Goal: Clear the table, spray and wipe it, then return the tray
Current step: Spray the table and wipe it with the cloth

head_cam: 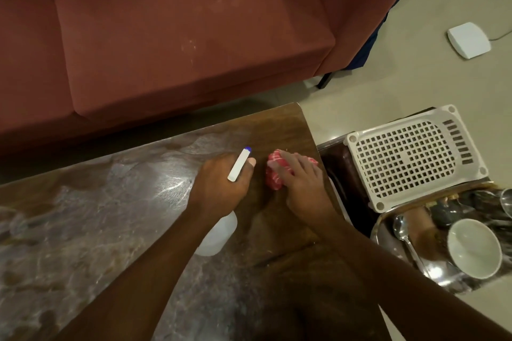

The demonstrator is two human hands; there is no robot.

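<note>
My left hand (220, 185) grips a white spray bottle (217, 235) over the brown table (110, 216). The bottle's white nozzle with a blue tip (240, 164) points toward the far edge. Close to the table's right corner, my right hand (300, 177) presses a red and white cloth (274, 174) onto the surface. Streaks and wet patches shine across the tabletop. A shiny metal tray (388, 232) sits low at the right, off the table. It carries a white bowl (474, 248), a spoon (403, 232) and a glass (507, 199).
A dark red sofa (166, 36) stands just beyond the table's far edge. A white perforated plastic rack (415, 158) rests on a dark stool right of the table. A white box (468, 39) with a cable lies on the pale floor.
</note>
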